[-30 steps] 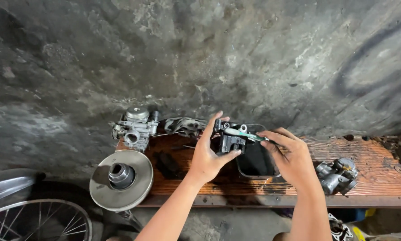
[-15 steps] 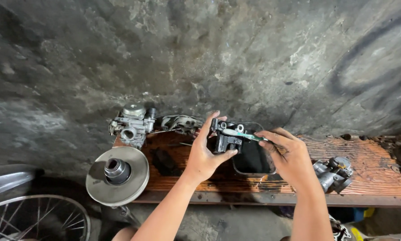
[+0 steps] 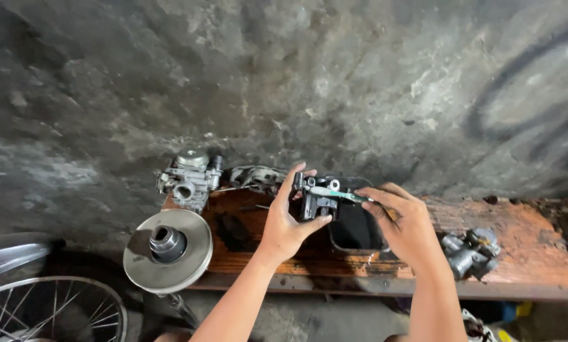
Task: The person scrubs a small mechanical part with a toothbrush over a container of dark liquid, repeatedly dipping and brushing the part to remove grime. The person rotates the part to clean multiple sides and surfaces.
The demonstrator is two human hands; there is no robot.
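My left hand [image 3: 286,218] grips a small dark metal engine part [image 3: 315,196], holding it just above a wooden bench [image 3: 530,266]. My right hand [image 3: 405,223] holds a thin green-handled tool [image 3: 337,194] whose tip rests on the top of that part. Directly below and behind the part sits a black oil-filled tray [image 3: 355,229] on the bench.
A grey carburettor [image 3: 190,178] stands at the bench's left end, with hoses [image 3: 256,177] beside it. A round metal pulley disc [image 3: 167,250] hangs off the left edge. Another small metal part [image 3: 470,253] lies to the right. A spoked wheel [image 3: 43,313] is bottom left. A rough concrete wall [image 3: 296,82] rises behind.
The view has shifted slightly; both hands stay on the part and tool, with the tool tip moved a little along the part's top.
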